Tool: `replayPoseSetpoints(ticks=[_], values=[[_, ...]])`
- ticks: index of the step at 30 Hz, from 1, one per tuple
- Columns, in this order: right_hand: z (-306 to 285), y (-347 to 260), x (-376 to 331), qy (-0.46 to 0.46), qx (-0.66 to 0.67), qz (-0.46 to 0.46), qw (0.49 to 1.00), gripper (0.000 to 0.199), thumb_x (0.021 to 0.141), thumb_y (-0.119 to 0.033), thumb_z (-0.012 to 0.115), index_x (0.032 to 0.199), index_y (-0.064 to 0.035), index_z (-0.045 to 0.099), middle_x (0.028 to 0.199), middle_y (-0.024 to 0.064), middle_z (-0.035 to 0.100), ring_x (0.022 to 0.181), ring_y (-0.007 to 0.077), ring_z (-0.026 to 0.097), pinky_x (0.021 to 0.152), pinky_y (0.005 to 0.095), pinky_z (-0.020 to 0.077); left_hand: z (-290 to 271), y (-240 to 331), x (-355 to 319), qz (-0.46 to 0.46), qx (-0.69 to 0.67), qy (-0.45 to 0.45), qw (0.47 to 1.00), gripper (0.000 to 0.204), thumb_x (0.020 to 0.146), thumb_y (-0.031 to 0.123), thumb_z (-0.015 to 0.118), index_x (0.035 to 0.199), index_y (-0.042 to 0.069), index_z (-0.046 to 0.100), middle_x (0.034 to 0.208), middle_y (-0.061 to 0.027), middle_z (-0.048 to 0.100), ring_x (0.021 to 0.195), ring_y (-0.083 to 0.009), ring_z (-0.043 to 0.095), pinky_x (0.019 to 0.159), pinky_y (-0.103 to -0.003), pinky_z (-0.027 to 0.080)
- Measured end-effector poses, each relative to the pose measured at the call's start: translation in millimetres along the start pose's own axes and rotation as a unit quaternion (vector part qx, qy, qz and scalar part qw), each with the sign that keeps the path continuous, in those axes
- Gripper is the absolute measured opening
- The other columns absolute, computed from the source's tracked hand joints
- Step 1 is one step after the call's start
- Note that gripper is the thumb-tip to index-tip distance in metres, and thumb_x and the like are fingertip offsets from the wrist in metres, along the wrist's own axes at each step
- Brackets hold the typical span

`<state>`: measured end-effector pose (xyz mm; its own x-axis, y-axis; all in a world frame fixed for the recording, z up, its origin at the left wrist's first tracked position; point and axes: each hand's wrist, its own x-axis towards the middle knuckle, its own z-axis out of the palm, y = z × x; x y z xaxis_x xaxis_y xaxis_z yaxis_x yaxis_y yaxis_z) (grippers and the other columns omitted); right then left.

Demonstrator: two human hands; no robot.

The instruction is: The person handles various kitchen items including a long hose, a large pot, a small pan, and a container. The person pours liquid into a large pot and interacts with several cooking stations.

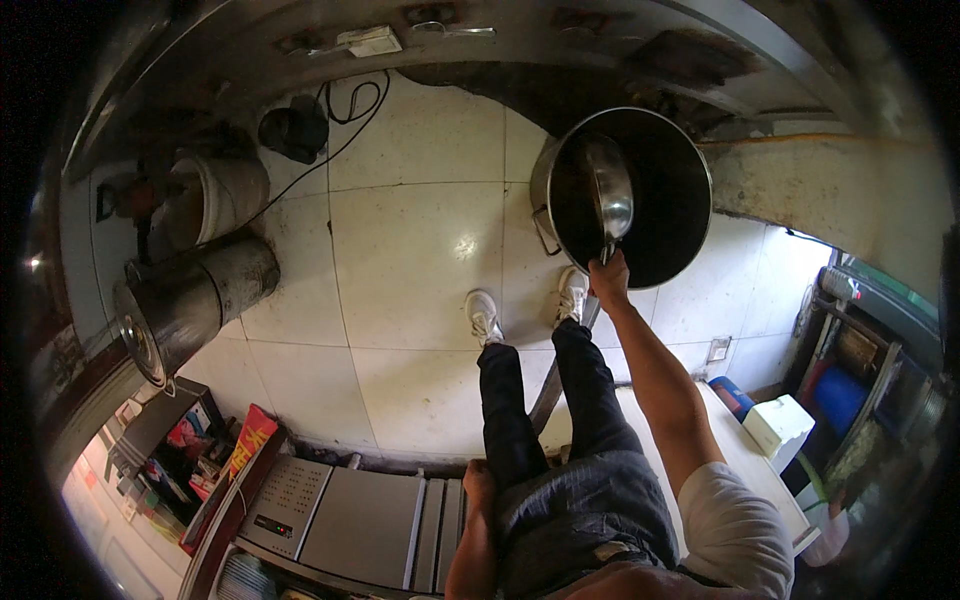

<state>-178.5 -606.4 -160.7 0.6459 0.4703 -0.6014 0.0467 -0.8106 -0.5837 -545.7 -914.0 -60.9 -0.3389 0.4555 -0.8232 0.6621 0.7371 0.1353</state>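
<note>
My right hand [609, 274] is closed round the handle of a large steel ladle [610, 178]. The ladle's wide bowl sits inside the mouth of a tall metal pot [545, 200], tilted on its side. The pot stands on the floor in front of my right foot, and its inside is too dark to make out any contents. By my left thigh, my left hand [479, 478] hangs beside the grey steel appliance [372, 525]. Its fingers point away from view, so their pose is hidden.
A dented metal cylinder [200, 305] and a pale bucket [236, 190] stand at the left. A dark object [295, 130] with a black cable lies on the tiled floor [415, 250]. Behind me on the right, a white box [779, 428] rests near a white tabletop [745, 470].
</note>
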Motion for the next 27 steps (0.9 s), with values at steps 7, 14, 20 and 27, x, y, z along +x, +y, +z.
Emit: replayPoseSetpoints(ticks=[7,14,20,27], values=[[12.0,17.8,12.0,-0.034,-0.054,0.054,0.996,0.043,0.073,-0.012,0.059,0.109,0.0045,0.043,0.091,0.0255,0.058,0.066,0.0343,0.063,0.039,0.0372,0.0532,-7.8,14.8,-1.6,0.001,-0.004,0.016,1.0,0.019,0.077,0.011,0.047,0.087,0.005,0.062,0.084,-0.0183,0.063,0.081,-0.0372,0.059,0.073,-0.044,0.047],[32.4,51.8,27.9,0.027,-0.114,-0.011,0.993,0.041,0.072,-0.016,0.06,0.105,0.0049,0.046,0.093,0.0303,0.057,0.08,0.0418,0.06,0.068,0.0461,0.0494,-11.0,12.4,0.3,-0.025,-0.005,-0.008,1.0,0.019,0.077,0.012,0.047,0.087,0.004,0.062,0.086,-0.0188,0.063,0.084,-0.0369,0.059,0.075,-0.044,0.047],[51.4,90.0,47.1,0.048,-0.077,-0.005,0.996,0.028,0.074,-0.01,0.056,0.096,0.005,0.045,0.063,0.0184,0.052,0.052,0.0307,0.054,0.045,0.0389,0.0441,-14.6,7.7,4.2,-0.004,0.009,-0.024,1.0,0.021,0.08,0.016,0.048,0.091,0.004,0.061,0.09,-0.0194,0.063,0.087,-0.0373,0.059,0.075,-0.044,0.046],[62.7,26.7,3.5,0.009,-0.016,0.085,0.996,0.03,0.072,-0.01,0.058,0.093,0.0074,0.047,0.058,0.0181,0.057,0.04,0.0297,0.057,0.035,0.0392,0.0442,-14.6,10.3,13.1,-0.019,0.045,-0.018,0.999,0.024,0.081,0.021,0.045,0.086,0.005,0.062,0.088,-0.0192,0.063,0.084,-0.0396,0.058,0.075,-0.046,0.046]])
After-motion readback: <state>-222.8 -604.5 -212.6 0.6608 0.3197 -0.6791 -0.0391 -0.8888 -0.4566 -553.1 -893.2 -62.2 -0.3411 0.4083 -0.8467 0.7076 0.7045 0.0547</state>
